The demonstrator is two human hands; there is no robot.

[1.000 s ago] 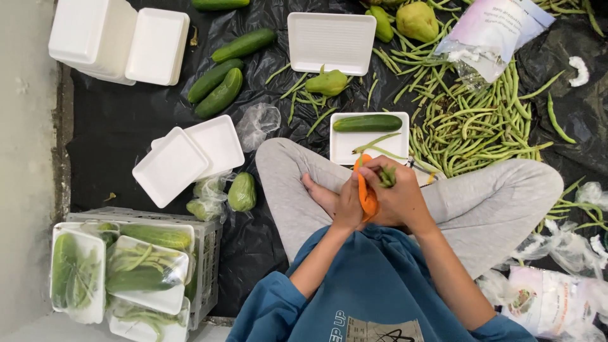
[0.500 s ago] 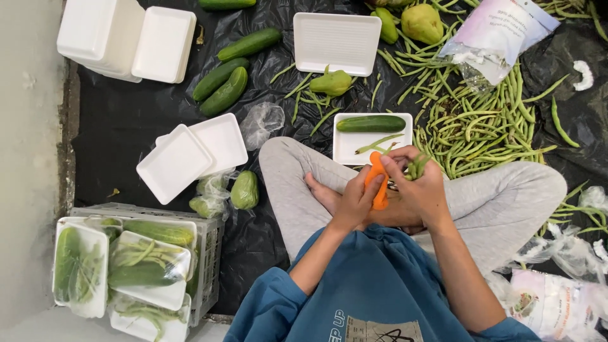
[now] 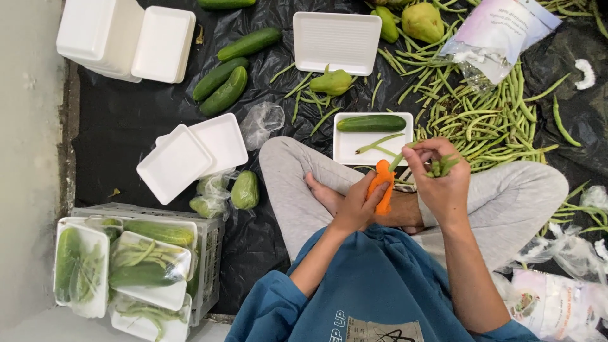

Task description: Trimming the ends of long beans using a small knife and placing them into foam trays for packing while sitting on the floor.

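I wear a blue sweatshirt with sleeves pushed up past my elbows and a pale printed patch on its front. My trousers are light grey, and my feet are bare.

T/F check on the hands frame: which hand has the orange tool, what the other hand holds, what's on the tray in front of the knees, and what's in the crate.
1. The left hand holds an orange tool. True.
2. The right hand is empty. False: it grips a small bunch of green beans.
3. The white tray in front of the knees carries a cucumber and a few beans. True.
4. The grey crate at lower left is empty. False: wrapped trays of vegetables are stacked on it.
5. The loose bean pile lies on black plastic sheeting. True.
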